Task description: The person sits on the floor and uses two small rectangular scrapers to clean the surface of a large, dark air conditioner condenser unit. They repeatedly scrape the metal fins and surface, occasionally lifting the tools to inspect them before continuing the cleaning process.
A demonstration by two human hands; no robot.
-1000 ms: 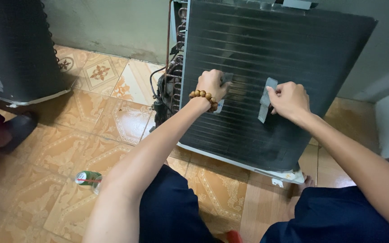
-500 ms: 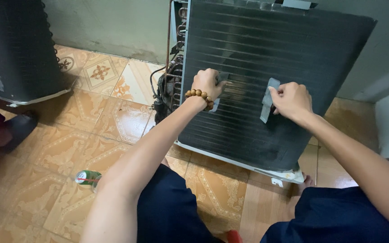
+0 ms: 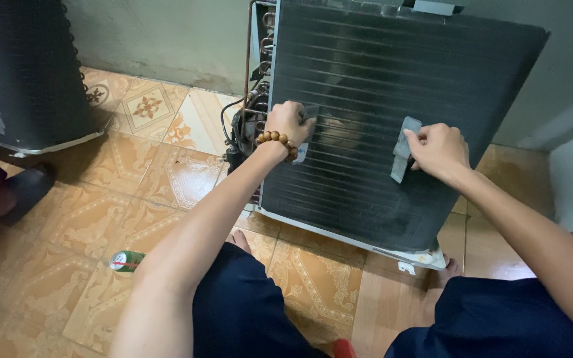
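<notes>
A dark finned air-conditioner outdoor unit (image 3: pixel 392 86) stands on the tiled floor in front of me, its coil face toward me. My left hand (image 3: pixel 291 121), with a wooden bead bracelet on the wrist, presses a small grey tool (image 3: pixel 308 126) against the fins near the left edge. My right hand (image 3: pixel 440 149) holds a grey fin comb (image 3: pixel 404 149) flat on the coil at mid-right. Copper pipes and wiring (image 3: pixel 250 113) show at the unit's left side.
A second dark unit (image 3: pixel 21 73) stands at the left. A green drink can (image 3: pixel 126 260) lies on the floor by my left arm. Another person's foot in a dark sandal (image 3: pixel 8 195) is at the far left. A grey wall (image 3: pixel 167 33) runs behind.
Both hands shifted slightly upward along the coil face; the right hand's comb moved a little up the fins. The unit has not moved.
</notes>
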